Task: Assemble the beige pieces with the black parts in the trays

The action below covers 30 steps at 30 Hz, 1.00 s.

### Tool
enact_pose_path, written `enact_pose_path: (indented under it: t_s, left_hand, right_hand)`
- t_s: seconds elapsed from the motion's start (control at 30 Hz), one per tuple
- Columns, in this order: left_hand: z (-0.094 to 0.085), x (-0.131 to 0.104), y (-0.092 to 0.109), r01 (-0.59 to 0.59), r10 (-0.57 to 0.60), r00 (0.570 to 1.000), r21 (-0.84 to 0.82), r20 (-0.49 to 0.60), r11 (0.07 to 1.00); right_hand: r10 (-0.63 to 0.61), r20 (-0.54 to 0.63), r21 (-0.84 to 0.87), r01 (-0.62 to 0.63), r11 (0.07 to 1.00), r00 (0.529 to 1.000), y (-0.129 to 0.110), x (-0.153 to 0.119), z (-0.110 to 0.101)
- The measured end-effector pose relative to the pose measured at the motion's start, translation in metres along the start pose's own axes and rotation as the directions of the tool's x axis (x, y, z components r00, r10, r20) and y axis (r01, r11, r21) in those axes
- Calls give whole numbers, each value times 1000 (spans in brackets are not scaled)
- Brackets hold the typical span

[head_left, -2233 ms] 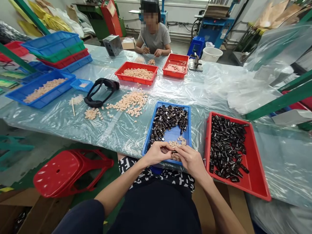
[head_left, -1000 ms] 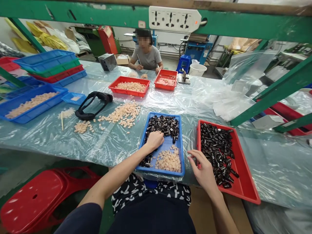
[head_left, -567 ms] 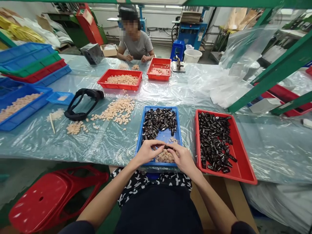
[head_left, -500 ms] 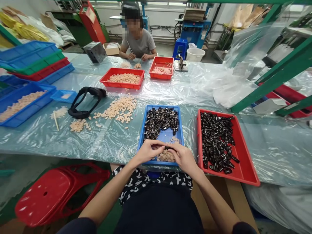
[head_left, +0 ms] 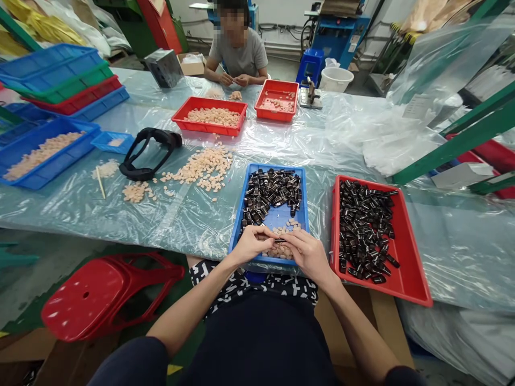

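Note:
Over the near end of a blue tray point(head_left: 304, 214), my left hand point(head_left: 254, 244) and my right hand point(head_left: 308, 249) meet fingertip to fingertip. Pinched between them is a small black part point(head_left: 279, 240), mostly covered by the fingers. Glossy black parts point(head_left: 269, 193) of a like kind fill the tray's far half. Small beige pieces point(head_left: 277, 251) lie in its near end, beneath my hands. To the right, a red tray point(head_left: 408, 268) holds a heap of black parts point(head_left: 364, 230).
Loose beige pieces point(head_left: 205, 166) are spread on the plastic-covered table point(head_left: 193, 225), beside a black strap-like frame point(head_left: 147, 155). Farther back stand red trays point(head_left: 209, 128). A co-worker point(head_left: 241, 53) sits opposite. A red stool point(head_left: 84, 295) stands at lower left; a green post point(head_left: 454, 139) slants at right.
The camera view has shifted, so the table sits slightly higher and farther right in the picture. My hands stay together around the small black part, which has turned slightly.

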State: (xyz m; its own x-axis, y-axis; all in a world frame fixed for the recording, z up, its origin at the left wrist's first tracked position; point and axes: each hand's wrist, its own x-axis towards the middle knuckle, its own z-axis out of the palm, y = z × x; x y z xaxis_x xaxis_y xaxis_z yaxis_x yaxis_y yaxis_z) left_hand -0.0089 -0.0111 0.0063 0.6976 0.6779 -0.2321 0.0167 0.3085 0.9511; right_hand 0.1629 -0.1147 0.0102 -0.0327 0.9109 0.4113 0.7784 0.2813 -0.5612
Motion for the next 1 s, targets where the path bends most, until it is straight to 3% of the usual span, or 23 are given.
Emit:
enact_pose_path:
  t_s: [0.3,0.43,0.53,0.63,0.8,0.9,1.0]
  left_hand:
    - [17,3,-6,4,-26,993,-188,-112,982]
    - [18,3,-7,23,-49,989,-179,-140,984]
    - [11,1,-6,-10,20,996,117,-82,993]
    - [1,-1,-2,-74,41,996,475,79,877]
    - [-10,5,14,-166,35,974,593,225,788]
    - [-14,21,27,-187,95,981,713,167,676]
    - [-15,47,32,-128,138,988,895,75,428]
  right_hand:
    - [170,-40,161,-162,974,985,0,-3,1]
    - [264,-70,236,-241,941,962,7,-7,-12]
    - [363,-183,200,-327,924,914,23,-18,-35]
    - [444,-335,57,-453,890,831,48,-38,-62]
    - [614,-451,-91,-717,691,648,76,-67,-90]
    - [603,-483,-131,-733,667,635,77,-71,-91]
    - [551,-466,-131,-670,730,692,73,-67,-82]
